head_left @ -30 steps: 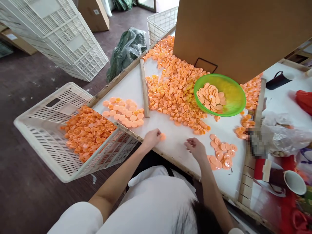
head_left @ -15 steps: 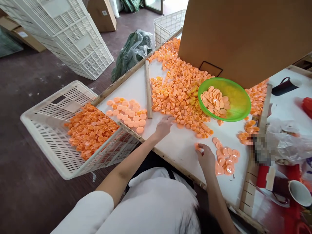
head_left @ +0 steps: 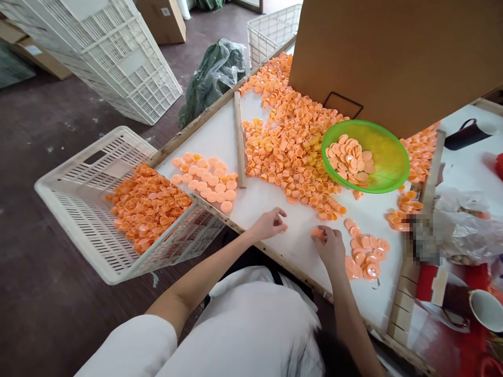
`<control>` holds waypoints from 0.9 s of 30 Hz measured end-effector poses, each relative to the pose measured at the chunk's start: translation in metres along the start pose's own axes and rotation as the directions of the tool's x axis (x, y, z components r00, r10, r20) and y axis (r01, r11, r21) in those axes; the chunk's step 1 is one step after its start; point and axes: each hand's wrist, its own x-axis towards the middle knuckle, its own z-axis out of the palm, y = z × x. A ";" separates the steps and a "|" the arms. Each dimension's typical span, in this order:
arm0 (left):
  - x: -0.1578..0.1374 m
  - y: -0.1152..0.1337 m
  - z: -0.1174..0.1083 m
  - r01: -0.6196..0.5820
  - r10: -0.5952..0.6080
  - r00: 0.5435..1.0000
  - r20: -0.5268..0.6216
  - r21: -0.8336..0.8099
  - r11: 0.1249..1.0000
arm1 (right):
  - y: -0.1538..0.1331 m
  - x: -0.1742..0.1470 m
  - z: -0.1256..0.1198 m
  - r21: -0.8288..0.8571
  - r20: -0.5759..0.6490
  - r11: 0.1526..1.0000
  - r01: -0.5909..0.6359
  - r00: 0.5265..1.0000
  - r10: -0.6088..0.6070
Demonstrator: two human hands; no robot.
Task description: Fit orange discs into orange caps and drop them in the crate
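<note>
My left hand [head_left: 269, 225] is above the white tabletop, its fingers bent. A small orange plastic piece [head_left: 286, 228] shows at its fingertips, mostly hidden. To its right, my right hand [head_left: 332, 245] pinches an orange plastic disc [head_left: 317, 232] between thumb and fingers. Beyond both hands spreads a heap of small orange plastic cups [head_left: 291, 141]. Loose orange discs [head_left: 367, 251] lie just right of my right hand. Another group of pale orange round pieces [head_left: 210, 180] lies on the left part of the table. A green bowl [head_left: 387, 162] holds more flat discs.
A white plastic crate [head_left: 70, 220] full of orange pieces stands against the table's left edge. A wooden strip [head_left: 240, 141] divides the tabletop. Behind the bowl rises a large cardboard box [head_left: 385, 57]. Cups, including a dark mug [head_left: 467, 135], and plastic bags [head_left: 459, 225] lie at the right.
My left hand has drawn back from the edge of the cup heap toward my right hand, a small orange piece now at its fingertips. My right hand still pinches its disc, slightly shifted.
</note>
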 end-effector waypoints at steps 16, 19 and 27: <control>-0.017 -0.015 0.001 0.229 -0.237 0.971 -0.027 -0.175 0.958 | -0.043 -0.015 0.017 0.686 0.343 0.660 -0.306 0.936 0.077; -0.020 -0.011 -0.004 0.186 -0.191 0.977 -0.094 -0.059 0.981 | -0.054 -0.013 0.021 0.698 0.370 0.638 -0.324 0.927 0.065; -0.022 -0.018 -0.005 0.234 -0.246 0.966 -0.075 -0.145 0.962 | -0.077 -0.003 0.037 0.711 0.398 0.634 -0.305 0.917 -0.004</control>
